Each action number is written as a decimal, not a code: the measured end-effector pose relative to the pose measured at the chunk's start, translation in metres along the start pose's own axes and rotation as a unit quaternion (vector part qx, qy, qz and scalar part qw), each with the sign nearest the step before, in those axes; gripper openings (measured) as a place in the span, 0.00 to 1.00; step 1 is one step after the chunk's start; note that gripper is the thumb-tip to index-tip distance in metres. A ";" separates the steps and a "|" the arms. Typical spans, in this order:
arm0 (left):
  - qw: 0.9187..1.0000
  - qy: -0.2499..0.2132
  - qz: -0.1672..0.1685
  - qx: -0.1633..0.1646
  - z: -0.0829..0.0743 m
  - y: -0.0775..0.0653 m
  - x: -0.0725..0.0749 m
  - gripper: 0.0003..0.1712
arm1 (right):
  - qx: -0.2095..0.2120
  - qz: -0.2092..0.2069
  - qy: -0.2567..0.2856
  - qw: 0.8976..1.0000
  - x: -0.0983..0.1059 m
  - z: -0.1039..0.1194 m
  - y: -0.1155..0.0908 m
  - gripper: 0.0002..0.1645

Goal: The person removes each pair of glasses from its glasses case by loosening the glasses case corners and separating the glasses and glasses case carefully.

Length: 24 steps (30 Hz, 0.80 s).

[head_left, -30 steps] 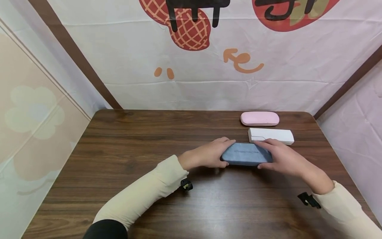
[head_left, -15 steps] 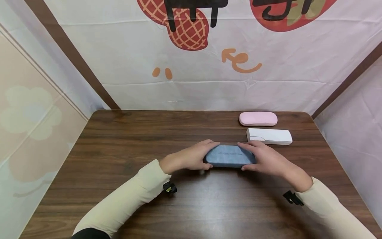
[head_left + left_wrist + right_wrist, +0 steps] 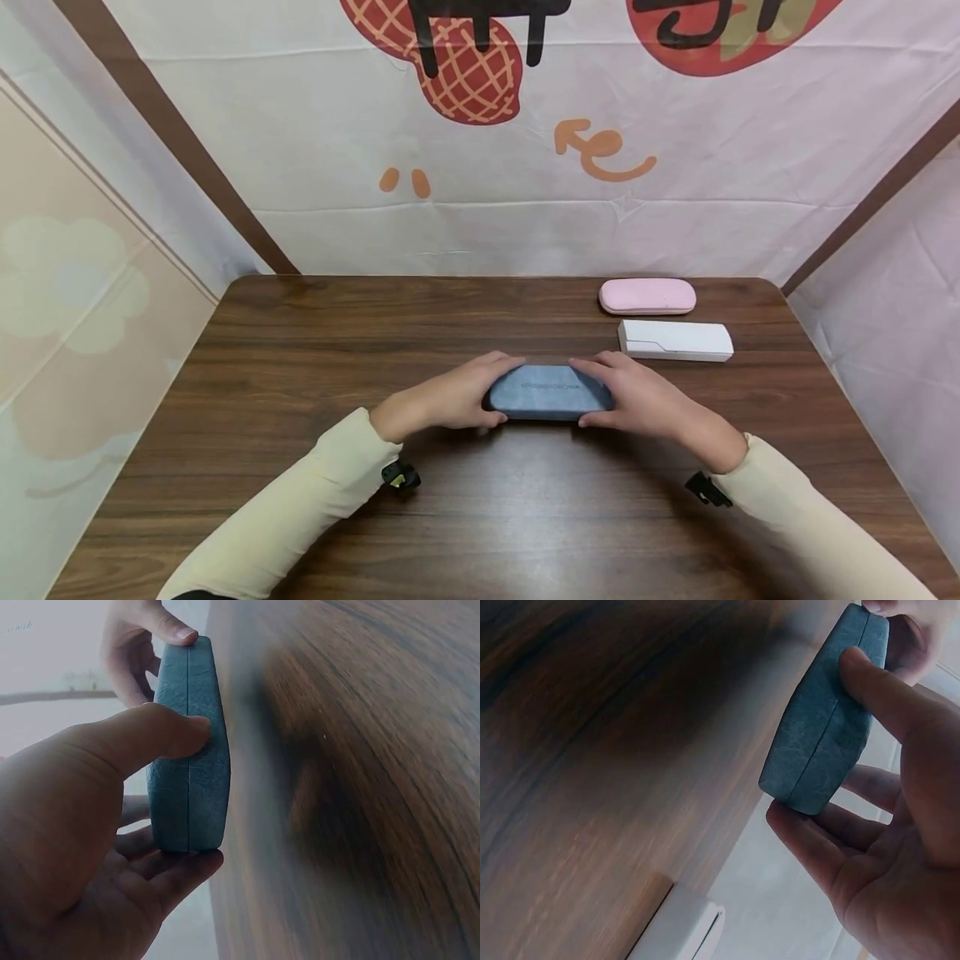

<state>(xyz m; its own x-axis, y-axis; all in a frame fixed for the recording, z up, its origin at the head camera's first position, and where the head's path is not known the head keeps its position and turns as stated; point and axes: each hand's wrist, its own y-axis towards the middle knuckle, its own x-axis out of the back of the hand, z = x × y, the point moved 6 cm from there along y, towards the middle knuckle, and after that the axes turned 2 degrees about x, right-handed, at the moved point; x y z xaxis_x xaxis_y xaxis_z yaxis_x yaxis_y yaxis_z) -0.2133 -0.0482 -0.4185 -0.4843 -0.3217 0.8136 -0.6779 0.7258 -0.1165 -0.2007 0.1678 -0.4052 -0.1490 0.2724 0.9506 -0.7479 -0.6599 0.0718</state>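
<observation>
Both hands hold a blue glasses case (image 3: 551, 396) by its two ends, near the middle of the table in the head view. At its left end the left hand (image 3: 457, 398) grips it, thumb on the near side and fingers behind. The right hand (image 3: 645, 402) holds the right end in the same way. A thin seam runs along the near side of the closed glasses case (image 3: 187, 780) in the left wrist view. In the right wrist view the glasses case (image 3: 821, 727) appears raised a little above the tabletop. The fingers on its far side are partly hidden.
Behind the right hand lies a white case (image 3: 675, 342), with a pink glasses case (image 3: 648, 297) farther back near the table's rear edge. The brown wooden table (image 3: 375, 317) meets a printed cloth backdrop (image 3: 322, 150) at the back.
Both hands have carried the blue glasses case leftward, away from its place in front of the white case. The white and pink cases have stayed put; the view has shifted slightly.
</observation>
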 end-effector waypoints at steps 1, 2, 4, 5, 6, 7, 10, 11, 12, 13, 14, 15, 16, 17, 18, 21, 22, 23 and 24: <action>1.000 -0.001 -0.001 0.000 0.001 -0.001 0.000 0.48 | -0.001 -0.001 0.000 1.000 -0.001 0.001 0.001 0.49; 1.000 -0.001 -0.002 0.000 0.002 -0.002 0.001 0.48 | -0.002 -0.001 0.000 1.000 -0.001 0.002 0.003 0.49; 1.000 -0.001 -0.005 0.002 0.005 -0.004 0.002 0.48 | -0.004 -0.002 -0.001 1.000 -0.003 0.003 0.006 0.49; 1.000 -0.001 -0.007 0.001 0.006 -0.004 0.003 0.48 | -0.005 -0.003 0.000 1.000 -0.003 0.004 0.007 0.49; 1.000 -0.001 -0.009 0.002 0.008 -0.005 0.003 0.48 | -0.006 -0.004 -0.002 1.000 -0.004 0.004 0.009 0.49; 1.000 -0.001 -0.011 0.003 0.009 -0.006 0.004 0.48 | -0.007 -0.003 -0.004 1.000 -0.005 0.005 0.010 0.49; 1.000 -0.004 -0.018 0.003 0.012 -0.007 0.006 0.48 | -0.009 -0.002 -0.006 1.000 -0.008 0.006 0.015 0.48; 1.000 -0.006 -0.019 0.005 0.013 -0.007 0.007 0.48 | -0.008 -0.002 -0.007 1.000 -0.008 0.006 0.016 0.48; 1.000 -0.008 -0.020 0.006 0.014 -0.007 0.007 0.48 | -0.008 -0.002 -0.007 1.000 -0.009 0.006 0.018 0.48; 1.000 -0.008 -0.022 0.007 0.016 -0.007 0.008 0.47 | -0.007 -0.003 -0.007 1.000 -0.010 0.007 0.019 0.48; 1.000 -0.009 -0.024 0.007 0.017 -0.007 0.008 0.48 | -0.007 -0.002 -0.005 1.000 -0.010 0.007 0.020 0.48; 1.000 -0.011 -0.025 0.008 0.018 -0.007 0.009 0.48 | -0.007 -0.001 -0.004 1.000 -0.011 0.008 0.022 0.48; 1.000 -0.012 -0.027 0.009 0.019 -0.007 0.009 0.47 | -0.007 0.000 -0.003 1.000 -0.012 0.008 0.023 0.48; 0.999 -0.013 -0.027 0.010 0.020 -0.008 0.009 0.47 | -0.007 0.002 -0.001 1.000 -0.013 0.008 0.024 0.48; 0.999 -0.014 -0.029 0.010 0.022 -0.009 0.009 0.47 | -0.008 0.004 0.000 1.000 -0.013 0.008 0.026 0.48; 0.999 -0.018 -0.031 0.012 0.026 -0.010 0.009 0.47 | -0.010 0.009 0.002 1.000 -0.017 0.009 0.030 0.49; 0.999 -0.018 -0.031 0.013 0.028 -0.011 0.009 0.47 | -0.009 0.011 0.001 1.000 -0.019 0.009 0.031 0.49; 0.999 -0.019 -0.031 0.015 0.030 -0.012 0.008 0.47 | -0.009 0.012 0.003 1.000 -0.020 0.009 0.032 0.49; 0.999 -0.020 -0.031 0.017 0.031 -0.013 0.008 0.47 | -0.010 0.013 0.005 1.000 -0.021 0.009 0.033 0.49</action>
<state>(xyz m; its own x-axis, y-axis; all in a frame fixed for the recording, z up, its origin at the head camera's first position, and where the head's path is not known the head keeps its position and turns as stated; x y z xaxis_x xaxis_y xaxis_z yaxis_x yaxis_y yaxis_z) -0.2257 -0.0792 -0.4280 -0.4625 -0.3905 0.7960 -0.7254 0.6829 -0.0865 -0.2166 0.1335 -0.4201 -0.1754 0.2622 0.9490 -0.7559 -0.6534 0.0409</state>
